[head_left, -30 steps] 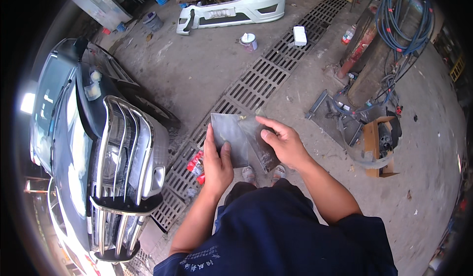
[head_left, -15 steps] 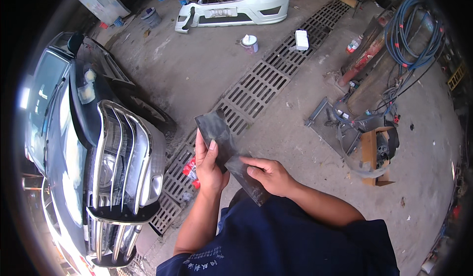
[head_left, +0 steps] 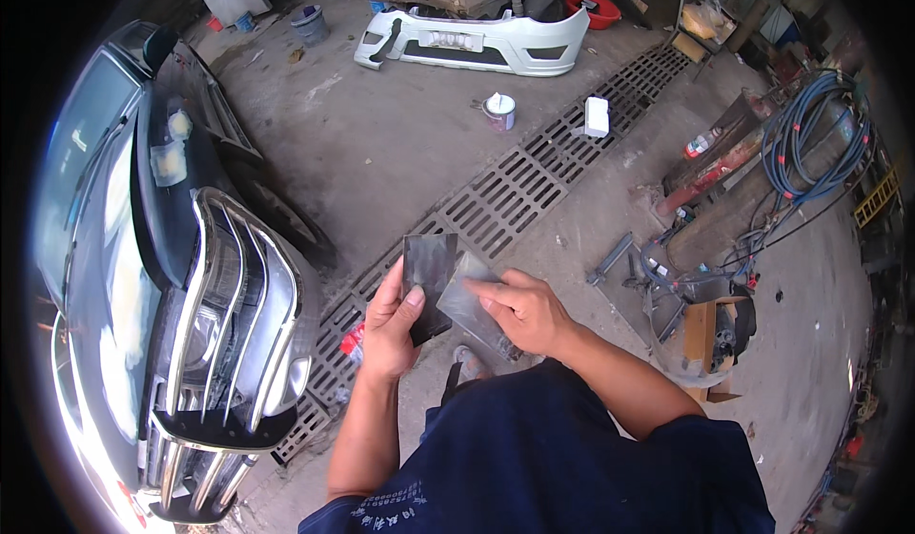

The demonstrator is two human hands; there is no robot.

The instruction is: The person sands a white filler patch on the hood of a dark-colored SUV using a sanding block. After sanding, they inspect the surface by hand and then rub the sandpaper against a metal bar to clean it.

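My left hand [head_left: 387, 324] is closed on a dark flat rectangular plate [head_left: 427, 262], held upright with the thumb across its face. In my right hand [head_left: 536, 317] is a greyer, smudged flat rectangular plate [head_left: 471, 296], tilted, its upper corner close against the dark plate's right edge. Whether the two touch I cannot tell. Both look like stiff filler spreaders, smeared with pale residue. To my left stands a dark car [head_left: 105, 296] with pale filler-like patches [head_left: 172, 162] on its fender.
A chrome guard [head_left: 205, 296] wraps the car's headlamp. A floor drain grate [head_left: 500, 205] runs diagonally past me. Beyond lie a white bumper [head_left: 505, 43], an open paint can [head_left: 498, 112] and a white box [head_left: 597, 116]. On the right are a coiled hose [head_left: 810, 143] and a cardboard box [head_left: 703, 338].
The plate in my left hand has turned more upright. My right hand has raised its plate, now showing a greyer face, beside the dark one. The whole view has shifted slightly.
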